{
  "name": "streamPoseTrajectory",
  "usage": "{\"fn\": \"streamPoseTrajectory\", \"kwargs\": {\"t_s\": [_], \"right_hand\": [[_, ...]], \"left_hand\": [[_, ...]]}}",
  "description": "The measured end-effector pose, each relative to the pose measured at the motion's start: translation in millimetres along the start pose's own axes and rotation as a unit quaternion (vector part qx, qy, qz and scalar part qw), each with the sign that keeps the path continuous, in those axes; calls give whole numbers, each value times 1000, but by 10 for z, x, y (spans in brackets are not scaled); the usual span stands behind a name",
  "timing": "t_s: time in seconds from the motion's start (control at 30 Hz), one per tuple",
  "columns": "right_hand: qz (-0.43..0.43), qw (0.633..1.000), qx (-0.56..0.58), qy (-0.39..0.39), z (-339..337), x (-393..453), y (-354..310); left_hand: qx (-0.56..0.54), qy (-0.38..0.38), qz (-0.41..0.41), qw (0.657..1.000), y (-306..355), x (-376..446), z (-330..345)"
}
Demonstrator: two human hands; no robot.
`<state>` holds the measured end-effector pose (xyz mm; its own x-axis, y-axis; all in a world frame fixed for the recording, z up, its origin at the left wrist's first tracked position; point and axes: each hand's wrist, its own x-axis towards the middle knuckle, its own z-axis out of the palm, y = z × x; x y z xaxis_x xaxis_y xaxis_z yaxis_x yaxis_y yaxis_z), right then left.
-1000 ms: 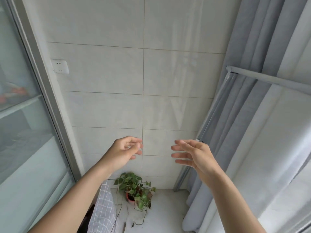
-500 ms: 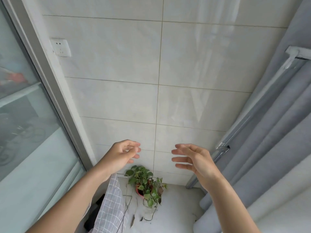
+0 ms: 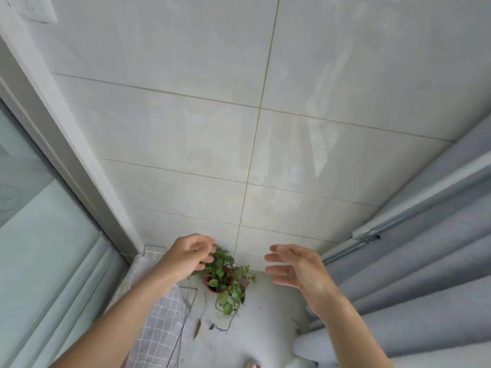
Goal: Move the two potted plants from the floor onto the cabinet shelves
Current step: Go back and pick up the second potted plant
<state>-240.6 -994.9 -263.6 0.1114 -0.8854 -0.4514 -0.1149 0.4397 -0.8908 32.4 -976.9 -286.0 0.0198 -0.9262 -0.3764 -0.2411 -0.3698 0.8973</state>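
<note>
One potted plant [image 3: 225, 280] with green trailing leaves stands in a small red pot on the pale floor, close to the tiled wall. My left hand [image 3: 187, 254] hangs above its left side with fingers loosely curled, holding nothing, and overlaps a few leaves in the view. My right hand [image 3: 295, 266] is held out to the plant's right, fingers spread and relaxed, apart from it. No second plant and no cabinet shelves are in view.
A grey checked fabric box [image 3: 159, 322] stands left of the plant beside a glass sliding door [image 3: 39, 248]. Grey curtains [image 3: 414, 282] hang at the right. Dry leaves and thin stems [image 3: 198, 328] lie on the floor. The tiled wall [image 3: 265, 128] rises behind.
The view has tipped downward and nearer to the floor. Both hands have dropped toward the plant, which now shows larger between them.
</note>
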Motion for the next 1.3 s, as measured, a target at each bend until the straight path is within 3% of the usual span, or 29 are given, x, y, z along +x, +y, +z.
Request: {"fn": "streamPoseTrajectory", "kwargs": {"t_s": [0.37, 0.7, 1.0, 1.3], "right_hand": [[119, 990, -40, -57, -111, 1374, 613], [207, 973, -63, -85, -187, 2323, 1522], [247, 967, -44, -54, -15, 2730, 2412], [281, 953, -31, -111, 618, 2944, 3688]], "left_hand": [[-36, 76, -180, 980, -804, 779, 384], [-42, 101, -280, 954, -1640, 1345, 849], [-62, 109, -319, 939, -2549, 1731, 1040], [-92, 154, -351, 919, -3842, 2181, 1238]]}}
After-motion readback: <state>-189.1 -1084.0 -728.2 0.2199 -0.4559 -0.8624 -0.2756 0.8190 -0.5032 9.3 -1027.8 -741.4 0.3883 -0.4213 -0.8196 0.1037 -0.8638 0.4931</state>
